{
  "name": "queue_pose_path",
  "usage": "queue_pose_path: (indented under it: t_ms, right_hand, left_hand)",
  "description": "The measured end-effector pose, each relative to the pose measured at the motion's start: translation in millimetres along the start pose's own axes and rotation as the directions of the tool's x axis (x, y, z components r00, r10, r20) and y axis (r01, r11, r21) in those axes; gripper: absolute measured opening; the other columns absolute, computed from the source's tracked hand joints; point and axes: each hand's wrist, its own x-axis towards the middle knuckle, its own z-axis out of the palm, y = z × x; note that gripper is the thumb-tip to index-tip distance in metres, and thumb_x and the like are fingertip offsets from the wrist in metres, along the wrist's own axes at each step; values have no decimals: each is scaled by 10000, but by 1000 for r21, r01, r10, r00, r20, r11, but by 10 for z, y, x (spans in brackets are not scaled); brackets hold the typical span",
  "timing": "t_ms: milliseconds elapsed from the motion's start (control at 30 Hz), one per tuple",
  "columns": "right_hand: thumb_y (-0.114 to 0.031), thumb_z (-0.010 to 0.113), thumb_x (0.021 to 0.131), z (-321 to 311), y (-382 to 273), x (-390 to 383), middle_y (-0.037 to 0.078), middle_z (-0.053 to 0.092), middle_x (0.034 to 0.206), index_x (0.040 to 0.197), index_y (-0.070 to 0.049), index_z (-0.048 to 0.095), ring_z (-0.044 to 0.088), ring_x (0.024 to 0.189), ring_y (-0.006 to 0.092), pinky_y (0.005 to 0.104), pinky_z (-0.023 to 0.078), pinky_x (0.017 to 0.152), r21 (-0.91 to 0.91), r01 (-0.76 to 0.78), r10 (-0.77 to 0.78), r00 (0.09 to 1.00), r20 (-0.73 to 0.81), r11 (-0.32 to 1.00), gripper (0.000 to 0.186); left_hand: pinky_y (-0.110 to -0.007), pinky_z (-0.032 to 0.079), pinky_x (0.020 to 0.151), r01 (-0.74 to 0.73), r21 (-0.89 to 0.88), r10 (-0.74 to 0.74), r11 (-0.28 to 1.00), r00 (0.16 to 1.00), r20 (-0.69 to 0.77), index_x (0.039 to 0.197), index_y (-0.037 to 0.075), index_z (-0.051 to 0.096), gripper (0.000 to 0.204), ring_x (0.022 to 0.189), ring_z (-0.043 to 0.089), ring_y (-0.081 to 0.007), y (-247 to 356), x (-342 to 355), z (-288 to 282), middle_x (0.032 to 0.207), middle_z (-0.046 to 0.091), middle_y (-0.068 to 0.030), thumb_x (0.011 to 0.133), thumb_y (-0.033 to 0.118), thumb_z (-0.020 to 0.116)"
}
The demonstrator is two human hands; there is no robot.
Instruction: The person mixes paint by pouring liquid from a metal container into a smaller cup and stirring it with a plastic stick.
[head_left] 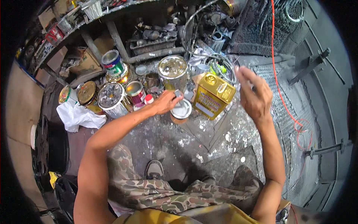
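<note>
My left hand (166, 102) is closed round a short grey flat-ended tool (178, 93), most of it hidden by the fingers. Just below that hand stands a round can (179, 116) with pale grey paint in it. Raised on the right, my right hand (256, 93) has its fingers apart and slightly bent, with nothing in them. Between the two hands a square gold thinner tin (214, 96) stands on the floor, a cap and a handle on its top. A large paint-smeared tin (173, 71) is behind the left hand.
Several used paint tins (112, 98) cluster at the left, beside a white cloth (80, 116) and a red-capped bottle (148, 99). A cluttered shelf (85, 22) runs along the back. An orange hose (275, 67) hangs at the right. My shoe (154, 170) is on the floor.
</note>
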Motion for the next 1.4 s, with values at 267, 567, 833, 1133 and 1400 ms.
queue_pose_path:
  t_ms: [267, 567, 833, 1133, 1400]
  right_hand:
    - [-42, 621, 877, 335, 822, -1518, 150, 620, 1172, 1198, -69, 723, 682, 880, 330, 435, 555, 785, -239, -459, 518, 750, 412, 856, 338]
    - [-258, 640, 852, 1, 1375, -4275, 240, 667, 694, 726, -11, 696, 686, 681, 390, 481, 540, 679, -480, -620, 597, -23, 802, 621, 283]
    - [-261, 630, 860, -76, 1321, -4159, 244, 695, 863, 878, -44, 747, 703, 844, 396, 483, 551, 776, -419, -713, 622, 31, 782, 563, 248]
    - [-281, 634, 880, 70, 1311, -3881, 220, 719, 800, 887, -39, 770, 726, 775, 370, 469, 565, 752, -350, -725, 592, 99, 800, 594, 278]
    - [-238, 592, 864, 12, 1151, -3719, 283, 688, 923, 868, 1, 741, 695, 909, 456, 496, 550, 826, -383, -729, 555, -5, 832, 568, 281]
  left_hand:
    - [-460, 551, 736, 88, 236, -129, 968, 978, 162, 1080, -43, 667, 337, 790, 694, -421, 17, 156, -175, 841, 699, -236, 1043, 277, 566]
    - [-448, 537, 771, -70, -4, 70, 998, 997, -31, 1093, -36, 692, 381, 848, 704, -353, 146, 104, -86, 879, 701, -244, 1060, 315, 548]
    - [-465, 529, 771, 242, -25, -238, 970, 965, 113, 1087, -39, 723, 433, 816, 710, -378, 126, 107, -123, 852, 690, -264, 1050, 365, 570]
    - [-448, 522, 721, -18, 198, 14, 980, 1000, 25, 1071, -36, 734, 391, 722, 696, -313, 336, 220, -86, 782, 678, -239, 1044, 328, 594]
    - [-454, 531, 724, 274, -151, -259, 950, 959, 113, 1061, -50, 696, 349, 752, 687, -373, 290, 145, -80, 876, 689, -248, 1055, 275, 569]
